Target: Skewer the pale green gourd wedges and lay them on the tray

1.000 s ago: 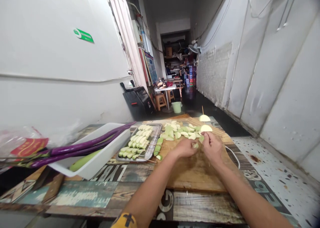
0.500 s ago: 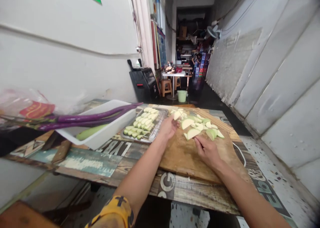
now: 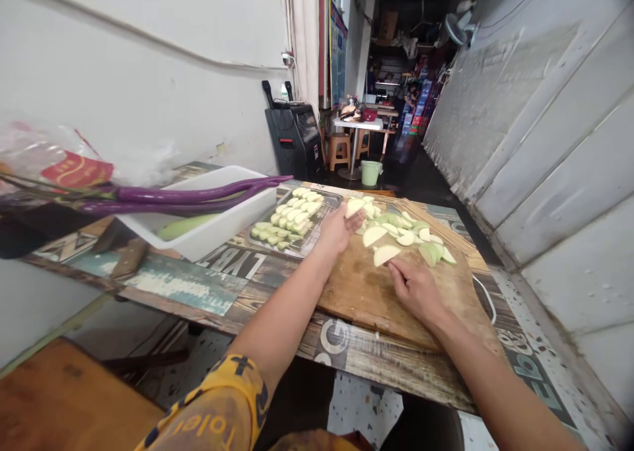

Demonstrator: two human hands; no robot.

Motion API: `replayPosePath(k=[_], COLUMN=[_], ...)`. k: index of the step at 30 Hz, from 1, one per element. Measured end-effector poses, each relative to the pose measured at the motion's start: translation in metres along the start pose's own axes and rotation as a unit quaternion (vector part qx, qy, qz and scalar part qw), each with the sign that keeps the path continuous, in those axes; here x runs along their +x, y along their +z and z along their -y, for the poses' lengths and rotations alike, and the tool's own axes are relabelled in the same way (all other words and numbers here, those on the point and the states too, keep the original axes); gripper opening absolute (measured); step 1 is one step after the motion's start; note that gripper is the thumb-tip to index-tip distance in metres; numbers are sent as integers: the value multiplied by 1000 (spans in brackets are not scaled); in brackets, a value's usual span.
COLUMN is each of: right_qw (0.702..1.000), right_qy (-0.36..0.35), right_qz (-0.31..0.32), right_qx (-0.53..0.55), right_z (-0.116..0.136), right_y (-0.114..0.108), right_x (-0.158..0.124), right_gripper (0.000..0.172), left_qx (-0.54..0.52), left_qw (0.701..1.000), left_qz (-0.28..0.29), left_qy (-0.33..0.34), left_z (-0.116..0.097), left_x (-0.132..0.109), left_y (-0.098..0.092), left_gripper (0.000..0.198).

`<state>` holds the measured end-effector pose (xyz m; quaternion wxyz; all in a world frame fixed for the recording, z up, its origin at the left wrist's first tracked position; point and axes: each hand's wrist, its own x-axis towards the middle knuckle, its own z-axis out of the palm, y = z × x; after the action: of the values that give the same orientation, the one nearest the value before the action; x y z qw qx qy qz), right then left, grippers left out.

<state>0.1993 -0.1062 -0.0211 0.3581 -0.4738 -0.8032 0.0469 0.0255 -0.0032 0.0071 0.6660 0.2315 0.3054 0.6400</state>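
Note:
My left hand (image 3: 337,229) is closed at the far left of a wooden cutting board (image 3: 366,296), with a pale half-moon vegetable slice (image 3: 354,207) between thumb and fingers. At the middle of the board, the thumb and forefinger of my right hand (image 3: 413,289) pinch the end of another half-moon slice (image 3: 385,255); whether a thin stick is also in this grip cannot be seen. A loose pile of green-skinned slices (image 3: 406,230) lies just beyond both hands. Left of my left hand, a metal tray (image 3: 310,243) bears rows of cut pale-green pieces (image 3: 292,216).
Thin wooden skewers (image 3: 453,230) lie along the board's far right side. A white tub (image 3: 203,243) at left holds a green vegetable (image 3: 185,226), with long purple eggplants (image 3: 183,197) across it. Plastic bags (image 3: 79,164) sit at far left. A black speaker (image 3: 294,140) stands behind the table.
The view has shifted, so the table sits higher in the picture. My left hand now holds its slice higher and more upright; my right hand keeps its pinch on its slice.

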Motion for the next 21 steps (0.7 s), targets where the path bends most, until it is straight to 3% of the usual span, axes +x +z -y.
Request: replayPosePath(k=[21], right_qw=[1000], right_qy=[10], right_qz=[13], right_qx=[7], right_z=[3], right_y=[0], right_x=[1], right_gripper=[24], left_qx=[23], left_qw=[999], left_qz=[4], left_qy=[44], left_z=[-4], left_x=[-6], left_y=[5], left_gripper=[17])
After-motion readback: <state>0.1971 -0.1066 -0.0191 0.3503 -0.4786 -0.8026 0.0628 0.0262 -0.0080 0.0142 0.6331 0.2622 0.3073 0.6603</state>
